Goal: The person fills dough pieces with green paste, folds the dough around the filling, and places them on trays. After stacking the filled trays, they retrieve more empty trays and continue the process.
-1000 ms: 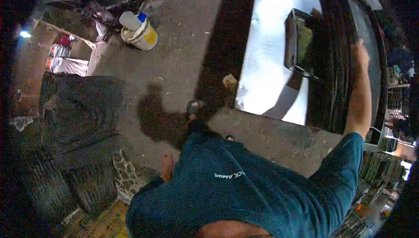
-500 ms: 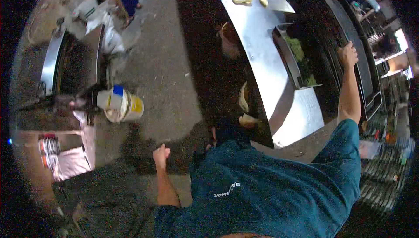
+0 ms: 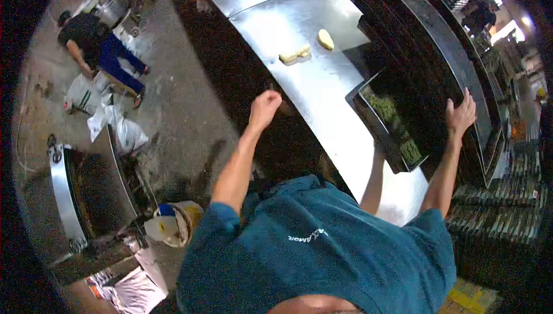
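My left hand (image 3: 265, 109) is raised beside the near edge of the metal table (image 3: 319, 109), its fingers curled in with nothing visible in them. My right hand (image 3: 461, 115) rests with fingers extended and thumb apart at the rim of a long dark trough-like frame (image 3: 443, 37). Between my hands, on the table, lies a narrow metal tray (image 3: 380, 124) with crumbly green stuff (image 3: 385, 108) in it. Pale yellow dough-like pieces (image 3: 325, 39) lie farther along the tabletop, apart from both hands.
At far left a person (image 3: 95, 40) bends over near white sacks (image 3: 118, 124). A machine with a shiny metal side (image 3: 66, 196) and a bucket (image 3: 187, 222) stand on the floor to my left. Stacked trays (image 3: 495, 216) fill the right side.
My left hand has risen from low beside my body to the table's edge. My right hand stays at the dark frame, its fingers now more extended. The view has shifted, bringing more tabletop and the person into sight.
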Available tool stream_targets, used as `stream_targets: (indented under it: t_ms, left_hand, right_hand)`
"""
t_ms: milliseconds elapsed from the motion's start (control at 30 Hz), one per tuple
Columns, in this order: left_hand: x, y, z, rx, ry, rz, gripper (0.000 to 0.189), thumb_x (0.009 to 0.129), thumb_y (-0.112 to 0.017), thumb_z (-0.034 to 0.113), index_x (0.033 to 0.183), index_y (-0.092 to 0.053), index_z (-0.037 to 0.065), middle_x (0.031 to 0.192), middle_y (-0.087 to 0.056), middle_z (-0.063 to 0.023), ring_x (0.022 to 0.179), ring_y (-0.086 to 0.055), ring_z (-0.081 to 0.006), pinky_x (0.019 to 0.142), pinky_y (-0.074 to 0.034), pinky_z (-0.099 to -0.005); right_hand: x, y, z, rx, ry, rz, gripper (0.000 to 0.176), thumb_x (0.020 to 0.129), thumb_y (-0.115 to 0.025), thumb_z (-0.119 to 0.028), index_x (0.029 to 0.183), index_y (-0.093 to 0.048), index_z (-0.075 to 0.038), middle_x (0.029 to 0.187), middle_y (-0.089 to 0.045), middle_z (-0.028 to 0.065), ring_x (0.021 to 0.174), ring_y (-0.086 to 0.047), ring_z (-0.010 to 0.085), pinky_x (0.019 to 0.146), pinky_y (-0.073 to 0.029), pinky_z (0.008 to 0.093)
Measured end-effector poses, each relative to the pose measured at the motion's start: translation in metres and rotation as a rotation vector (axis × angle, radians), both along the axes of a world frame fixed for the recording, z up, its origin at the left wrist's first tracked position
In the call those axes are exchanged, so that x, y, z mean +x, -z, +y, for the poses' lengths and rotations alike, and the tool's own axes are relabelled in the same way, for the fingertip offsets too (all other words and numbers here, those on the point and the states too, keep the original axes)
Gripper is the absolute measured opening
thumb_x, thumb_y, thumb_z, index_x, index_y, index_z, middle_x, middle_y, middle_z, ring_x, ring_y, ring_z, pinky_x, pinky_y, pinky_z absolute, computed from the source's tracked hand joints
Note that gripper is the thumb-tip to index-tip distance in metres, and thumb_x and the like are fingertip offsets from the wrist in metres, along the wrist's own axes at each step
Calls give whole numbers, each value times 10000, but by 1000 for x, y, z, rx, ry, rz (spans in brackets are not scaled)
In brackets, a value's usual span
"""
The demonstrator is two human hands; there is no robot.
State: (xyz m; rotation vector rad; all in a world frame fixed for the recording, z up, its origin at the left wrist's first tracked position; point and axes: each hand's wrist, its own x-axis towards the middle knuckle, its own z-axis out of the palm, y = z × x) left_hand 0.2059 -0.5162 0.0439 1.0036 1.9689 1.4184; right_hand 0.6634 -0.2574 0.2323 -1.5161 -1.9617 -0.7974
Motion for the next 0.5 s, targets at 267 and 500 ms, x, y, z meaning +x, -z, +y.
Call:
stream_targets:
  t_ms: [267,500]
  left_hand:
    - [-104,11,205,-369,160,747,306,846,-542,266,1006,-621,17,1049,-591,-193,1011,-549,-366,855,-456,-447]
    - [-163,12,179,-220,315,82,254,856,-595,224,949,-485,15,943,-607,-157,774,-625,-285,691,-509,-394]
  right_hand:
    - [-311,101,-53,-624,-823,340,480,751,-647,-87,1218,-538,-104,1288,-476,200,1217,-430,370,1017,-369,405]
    - [-438,224,76,-846,-876,319,335,734,-631,-120,1066,-614,-76,919,-598,179,963,-560,343,854,-453,393]
